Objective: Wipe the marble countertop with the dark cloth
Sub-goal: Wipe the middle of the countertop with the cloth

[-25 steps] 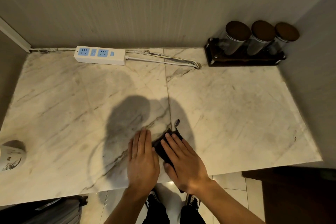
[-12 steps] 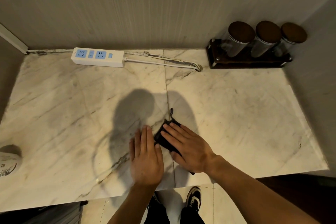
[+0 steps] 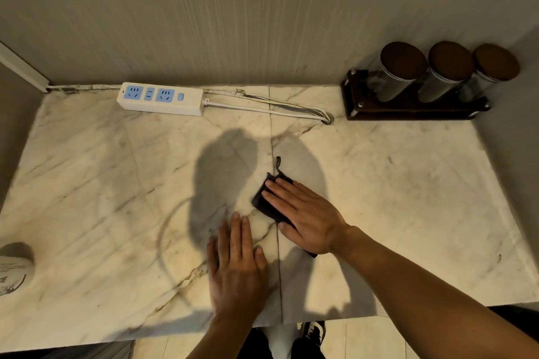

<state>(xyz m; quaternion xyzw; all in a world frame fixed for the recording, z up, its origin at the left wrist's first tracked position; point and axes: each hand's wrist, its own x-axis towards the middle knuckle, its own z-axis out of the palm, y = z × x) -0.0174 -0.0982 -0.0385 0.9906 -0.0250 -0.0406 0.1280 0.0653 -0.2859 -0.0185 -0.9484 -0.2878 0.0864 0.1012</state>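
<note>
The marble countertop [image 3: 408,198] fills the view, white with grey and tan veins. A small dark cloth [image 3: 264,202] lies near its middle, with a thin loop sticking up at its far corner. My right hand [image 3: 306,216] lies flat on the cloth and presses it to the marble, covering most of it. My left hand [image 3: 236,265] rests flat on the bare marble just left of and nearer than the cloth, fingers together, holding nothing.
A white power strip [image 3: 160,98] with blue sockets and its cable lies along the back wall. A dark rack with three lidded jars [image 3: 423,84] stands at the back right. A white cup [image 3: 11,271] sits at the left edge. Walls close the back and right.
My right hand has slid the cloth away from me and to the right across the marble. My left hand has stayed flat near the front edge.
</note>
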